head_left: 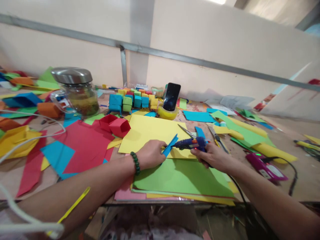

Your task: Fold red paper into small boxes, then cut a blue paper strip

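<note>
My left hand [153, 151], with a green bead bracelet at the wrist, pinches a narrow folded strip of blue paper [171, 145]. In my right hand [212, 155] is a dark blue glue gun [191, 143], its nozzle pointing left at the strip; whether the tip touches the paper I cannot tell. A small red light shows on the gun. Both hands are over a yellow sheet [150, 130] and a stack of green paper [180, 176]. Scissors [187, 130] lie just behind the gun, and a utility knife [217, 138] is beside my right hand.
A lidded glass jar [82, 96] stands at the left among paper scraps. Small paper cubes [127, 102] sit behind the yellow sheet, near a phone [171, 96] propped on a tape roll [168, 114]. A magenta device [266, 168] with a cable lies right. A white cable [50, 120] crosses the left side.
</note>
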`<state>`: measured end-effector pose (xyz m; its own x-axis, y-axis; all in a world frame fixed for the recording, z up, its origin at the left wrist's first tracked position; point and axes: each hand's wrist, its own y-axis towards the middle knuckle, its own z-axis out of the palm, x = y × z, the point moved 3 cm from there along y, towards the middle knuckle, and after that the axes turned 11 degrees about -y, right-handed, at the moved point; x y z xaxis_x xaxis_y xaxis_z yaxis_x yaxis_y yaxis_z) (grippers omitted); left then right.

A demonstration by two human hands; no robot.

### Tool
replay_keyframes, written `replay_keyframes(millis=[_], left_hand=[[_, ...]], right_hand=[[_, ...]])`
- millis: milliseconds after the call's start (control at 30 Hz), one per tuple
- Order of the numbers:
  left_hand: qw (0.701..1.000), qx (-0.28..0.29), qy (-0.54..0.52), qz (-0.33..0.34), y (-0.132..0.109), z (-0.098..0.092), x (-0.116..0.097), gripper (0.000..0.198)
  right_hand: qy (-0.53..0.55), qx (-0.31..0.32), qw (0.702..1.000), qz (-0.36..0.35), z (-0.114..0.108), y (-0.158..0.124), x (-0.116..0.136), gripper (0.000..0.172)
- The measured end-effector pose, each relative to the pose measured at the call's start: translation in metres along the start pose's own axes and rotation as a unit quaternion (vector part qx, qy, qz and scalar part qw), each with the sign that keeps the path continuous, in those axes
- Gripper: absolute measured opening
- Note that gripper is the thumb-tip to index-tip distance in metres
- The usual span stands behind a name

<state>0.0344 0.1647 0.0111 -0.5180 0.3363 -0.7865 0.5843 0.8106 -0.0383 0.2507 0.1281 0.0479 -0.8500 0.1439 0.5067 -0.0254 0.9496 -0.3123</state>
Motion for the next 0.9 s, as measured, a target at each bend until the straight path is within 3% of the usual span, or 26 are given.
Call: replay_keyframes(millis=[167, 367, 533, 733, 900], left_hand=[[1.0, 0.001, -0.025, 0.006, -0.001, -0.002, 0.0, 0.041], [0.992, 0.05, -0.101, -0.047, -0.003, -0.004, -0.001, 0.045], [0.999, 0.025, -0.041, -0.002, -0.004, -0.005, -0.007, 0.039], [0.999, 0.032, -0.029, -0.011, -0.003, -0.005, -0.005, 0.045], [0.998, 0.039, -0.037, -0.012, -0.002, -0.005, -0.005, 0.044]], right_hand=[[-0.018, -0.037, 0.999, 0.008, -0.003, 0.003, -0.005, 0.051], [-0.011, -0.02, 1.0, -0.006, 0.0, -0.002, 0.0, 0.046], [0.007, 0.034, 0.999, -0.012, 0.015, -0.015, 0.001, 0.047], [-0.012, -0.038, 0.999, 0.013, 0.0, -0.001, -0.008, 0.054], [0.015, 0.001, 1.0, -0.007, 0.005, -0.004, -0.004, 0.056]])
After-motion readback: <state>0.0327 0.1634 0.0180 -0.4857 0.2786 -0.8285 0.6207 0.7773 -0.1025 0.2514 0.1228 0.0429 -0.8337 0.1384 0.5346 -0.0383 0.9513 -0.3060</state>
